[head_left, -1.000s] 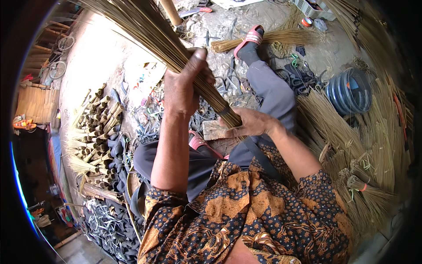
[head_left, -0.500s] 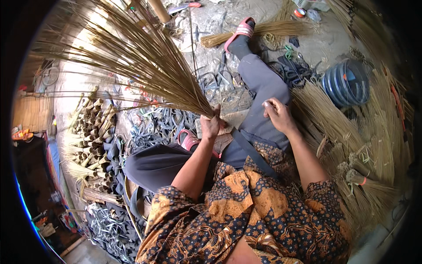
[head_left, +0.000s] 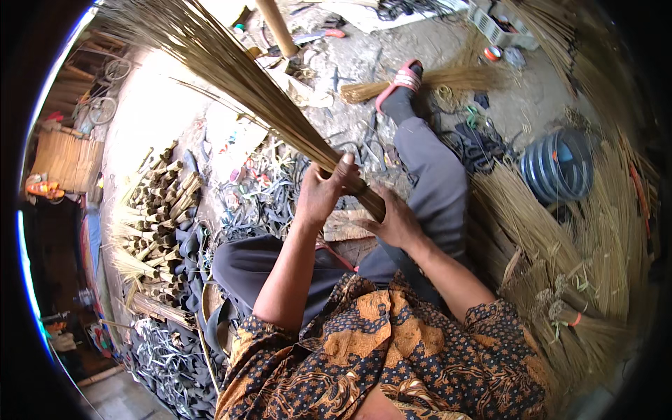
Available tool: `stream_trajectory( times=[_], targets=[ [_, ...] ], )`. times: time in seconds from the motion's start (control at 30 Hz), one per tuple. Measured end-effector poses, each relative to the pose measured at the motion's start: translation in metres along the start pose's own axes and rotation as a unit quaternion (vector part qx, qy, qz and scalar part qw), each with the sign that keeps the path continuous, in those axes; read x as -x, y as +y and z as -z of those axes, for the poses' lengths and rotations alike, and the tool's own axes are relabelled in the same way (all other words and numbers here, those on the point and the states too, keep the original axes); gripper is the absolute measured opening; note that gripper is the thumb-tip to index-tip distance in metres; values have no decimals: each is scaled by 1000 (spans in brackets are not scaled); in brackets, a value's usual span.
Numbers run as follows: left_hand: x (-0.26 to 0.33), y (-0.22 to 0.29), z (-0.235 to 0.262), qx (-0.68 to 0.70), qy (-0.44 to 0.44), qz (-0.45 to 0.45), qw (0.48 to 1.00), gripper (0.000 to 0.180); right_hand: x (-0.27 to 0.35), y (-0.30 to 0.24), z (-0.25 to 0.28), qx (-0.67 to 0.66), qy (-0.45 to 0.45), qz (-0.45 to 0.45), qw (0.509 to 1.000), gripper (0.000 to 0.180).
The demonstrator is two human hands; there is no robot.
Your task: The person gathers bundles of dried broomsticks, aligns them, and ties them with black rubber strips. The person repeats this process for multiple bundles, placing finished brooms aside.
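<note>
A long bundle of thin, stiff broom sticks point(head_left: 280, 115) slants from my lap toward the upper left, its thin ends fanning out slightly. My left hand point(head_left: 325, 189) is wrapped round it a little above the thick end. Lower down, my right hand point(head_left: 396, 218) holds the butt end, the thumb on the near side and the fingers on the far side. Under my hands, between my legs, lies a flat wooden block point(head_left: 348, 225), partly hidden. A dark strap point(head_left: 409, 269) runs across my lap beside the right wrist.
Short tied bundles point(head_left: 157, 217) are stacked at left, beside dark rubber strips point(head_left: 171, 364). Loose broom sticks point(head_left: 525, 203) and a clear blue-tinted plastic jug point(head_left: 558, 166) lie at right. Another stick bundle point(head_left: 448, 77) lies by my sandalled foot. A knife with a red handle point(head_left: 332, 33) lies farther off.
My right hand has come from above the right thigh onto the bundle's butt end. The bundle's spread ends have drawn closer together, and it now slants more steeply.
</note>
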State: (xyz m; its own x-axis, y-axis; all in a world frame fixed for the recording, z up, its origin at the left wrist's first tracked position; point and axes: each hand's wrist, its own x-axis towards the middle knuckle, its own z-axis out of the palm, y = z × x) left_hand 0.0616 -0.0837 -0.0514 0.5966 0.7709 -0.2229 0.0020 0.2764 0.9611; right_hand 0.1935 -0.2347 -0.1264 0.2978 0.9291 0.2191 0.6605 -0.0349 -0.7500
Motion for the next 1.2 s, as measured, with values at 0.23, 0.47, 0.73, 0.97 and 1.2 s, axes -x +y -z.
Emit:
stream_trajectory(
  times=[0.23, 0.47, 0.73, 0.97, 1.2],
  targets=[
    [24, -11, -16, 147, 8, 51, 988, 37, -23, -34, 14, -182, -250, -66, 949, 48],
    [34, -36, -23, 157, 175, 24, 972, 32, -7, 8, 18, -277, -282, -72, 915, 60],
    [50, 29, 123, 28, 389, -112, 914, 43, 19, 96, 15, -354, -123, -324, 868, 48],
    [186, 228, 502, 99, 735, -170, 649, 39, 12, 105, 3, -320, -154, -325, 877, 48],
    [179, 103, 465, 93, 633, -161, 752, 37, 9, 110, -7, -221, -196, -308, 904, 42]
  ],
)
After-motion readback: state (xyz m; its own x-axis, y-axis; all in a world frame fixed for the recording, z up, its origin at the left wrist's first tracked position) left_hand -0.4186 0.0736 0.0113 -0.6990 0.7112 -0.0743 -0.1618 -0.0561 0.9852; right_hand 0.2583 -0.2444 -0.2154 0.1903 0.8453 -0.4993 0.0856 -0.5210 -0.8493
